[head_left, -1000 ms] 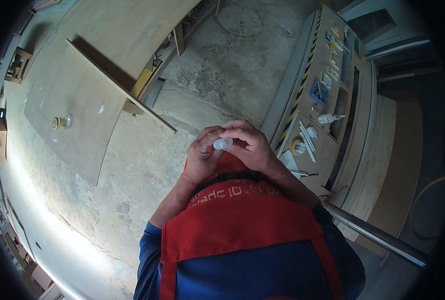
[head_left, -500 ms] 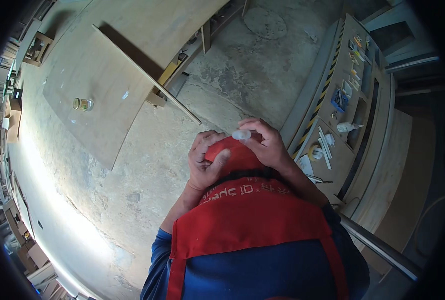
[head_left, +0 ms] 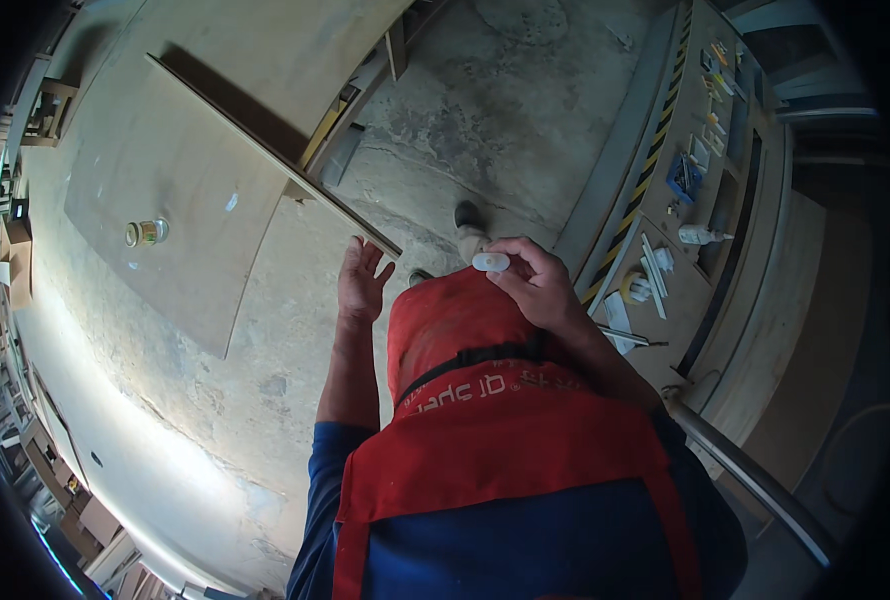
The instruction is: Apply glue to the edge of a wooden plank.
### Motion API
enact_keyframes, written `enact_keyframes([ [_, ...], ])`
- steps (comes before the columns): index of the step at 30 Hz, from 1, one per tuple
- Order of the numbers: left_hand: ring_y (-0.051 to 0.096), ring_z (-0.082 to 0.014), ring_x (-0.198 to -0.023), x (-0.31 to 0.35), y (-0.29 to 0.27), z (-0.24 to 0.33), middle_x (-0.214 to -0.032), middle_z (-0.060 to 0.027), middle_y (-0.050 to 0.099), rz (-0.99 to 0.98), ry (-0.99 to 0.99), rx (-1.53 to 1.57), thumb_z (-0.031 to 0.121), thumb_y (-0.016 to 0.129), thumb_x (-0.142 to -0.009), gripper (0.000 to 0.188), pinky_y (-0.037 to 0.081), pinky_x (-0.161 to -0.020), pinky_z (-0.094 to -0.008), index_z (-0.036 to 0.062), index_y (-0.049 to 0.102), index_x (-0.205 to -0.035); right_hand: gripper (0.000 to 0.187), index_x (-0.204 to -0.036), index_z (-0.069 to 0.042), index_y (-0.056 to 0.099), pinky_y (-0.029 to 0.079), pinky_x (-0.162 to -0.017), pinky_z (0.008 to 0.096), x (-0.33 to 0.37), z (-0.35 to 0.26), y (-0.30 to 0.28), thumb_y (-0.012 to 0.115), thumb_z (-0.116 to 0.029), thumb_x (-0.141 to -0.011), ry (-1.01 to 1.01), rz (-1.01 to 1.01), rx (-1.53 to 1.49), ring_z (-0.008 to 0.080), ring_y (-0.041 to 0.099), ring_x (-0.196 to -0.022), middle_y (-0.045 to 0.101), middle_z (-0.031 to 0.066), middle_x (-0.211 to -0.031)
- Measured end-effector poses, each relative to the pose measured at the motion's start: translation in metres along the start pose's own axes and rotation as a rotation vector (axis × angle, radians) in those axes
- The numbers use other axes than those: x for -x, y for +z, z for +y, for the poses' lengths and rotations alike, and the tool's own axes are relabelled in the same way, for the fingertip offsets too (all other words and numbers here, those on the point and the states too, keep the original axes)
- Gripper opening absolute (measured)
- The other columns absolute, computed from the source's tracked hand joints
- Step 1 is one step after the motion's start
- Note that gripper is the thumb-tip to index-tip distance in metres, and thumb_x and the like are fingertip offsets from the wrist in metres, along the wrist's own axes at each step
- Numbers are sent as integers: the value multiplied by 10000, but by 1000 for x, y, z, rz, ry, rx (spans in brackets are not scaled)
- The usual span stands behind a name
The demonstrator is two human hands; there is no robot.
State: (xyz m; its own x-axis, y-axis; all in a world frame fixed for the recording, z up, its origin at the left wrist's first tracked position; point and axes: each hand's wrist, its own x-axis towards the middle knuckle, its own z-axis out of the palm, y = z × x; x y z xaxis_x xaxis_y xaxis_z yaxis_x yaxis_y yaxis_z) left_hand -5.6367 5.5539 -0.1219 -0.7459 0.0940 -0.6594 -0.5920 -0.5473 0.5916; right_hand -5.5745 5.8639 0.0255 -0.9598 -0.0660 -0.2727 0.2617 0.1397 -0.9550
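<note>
My right hand (head_left: 531, 282) is closed around a small white object with a rounded end (head_left: 491, 262), perhaps a bottle seen end-on; the rest of it is hidden by my fingers. My left hand (head_left: 363, 284) is open, fingers apart, at the near end of a long narrow wooden board (head_left: 275, 158). Its fingertips overlap the board's edge in view; whether they touch it, I cannot tell. The board rests across the wooden table (head_left: 175, 260) and its near end juts out past the table's edge, over the floor.
On the table at the left stands a glass jar (head_left: 147, 233). Along the right runs a bench with a striped edge (head_left: 655, 150), holding a blue tray (head_left: 683, 178), a white squeeze bottle (head_left: 701, 235), a tape roll (head_left: 637, 290) and white strips (head_left: 653, 275). A metal rail (head_left: 755, 485) lies lower right.
My left hand has moved away from the front of my red apron, left and up to the board's end, and its fingers have opened. My right hand still holds the white object. My foot now shows.
</note>
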Motion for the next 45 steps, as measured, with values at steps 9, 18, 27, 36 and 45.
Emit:
enact_keyframes([
  [9,573,-281,-1353,-47,18,-6,-1432,-129,634,10,-39,-11,511,703,-1018,567,455,-1137,-535,123,595,-1416,290,-1236,-47,688,566,-806,293,-125,-16,-41,774,-85,-962,25,-279,173,87,708,-952,739,35,-1043],
  [18,691,-289,-1162,-34,92,32,-1286,-115,708,15,87,45,457,759,-988,611,555,-1030,-479,61,590,-1421,298,-1205,-54,699,578,-886,433,-210,-6,-50,763,-190,-948,-147,-559,159,348,729,-1017,746,152,-1116],
  [27,710,-303,-1123,3,113,64,-1266,-147,709,17,185,59,512,797,-941,736,575,-1003,-486,26,569,-1445,353,-1238,-45,707,576,-934,440,-216,-26,-27,748,-262,-963,-239,-756,250,362,727,-1058,749,181,-1132],
  [36,725,-288,-1090,28,74,67,-1235,-153,724,-58,234,171,529,806,-930,730,605,-952,-457,25,598,-1415,344,-1210,-16,726,587,-906,438,-196,-70,17,745,-247,-957,-281,-848,331,367,747,-1030,767,197,-1106],
  [45,739,-257,-1021,38,44,64,-1167,-131,733,-141,212,404,331,831,-955,523,624,-869,-412,53,617,-1344,340,-1176,-22,741,582,-895,439,-178,-110,58,717,-261,-935,-306,-896,563,367,742,-1004,770,184,-1067],
])
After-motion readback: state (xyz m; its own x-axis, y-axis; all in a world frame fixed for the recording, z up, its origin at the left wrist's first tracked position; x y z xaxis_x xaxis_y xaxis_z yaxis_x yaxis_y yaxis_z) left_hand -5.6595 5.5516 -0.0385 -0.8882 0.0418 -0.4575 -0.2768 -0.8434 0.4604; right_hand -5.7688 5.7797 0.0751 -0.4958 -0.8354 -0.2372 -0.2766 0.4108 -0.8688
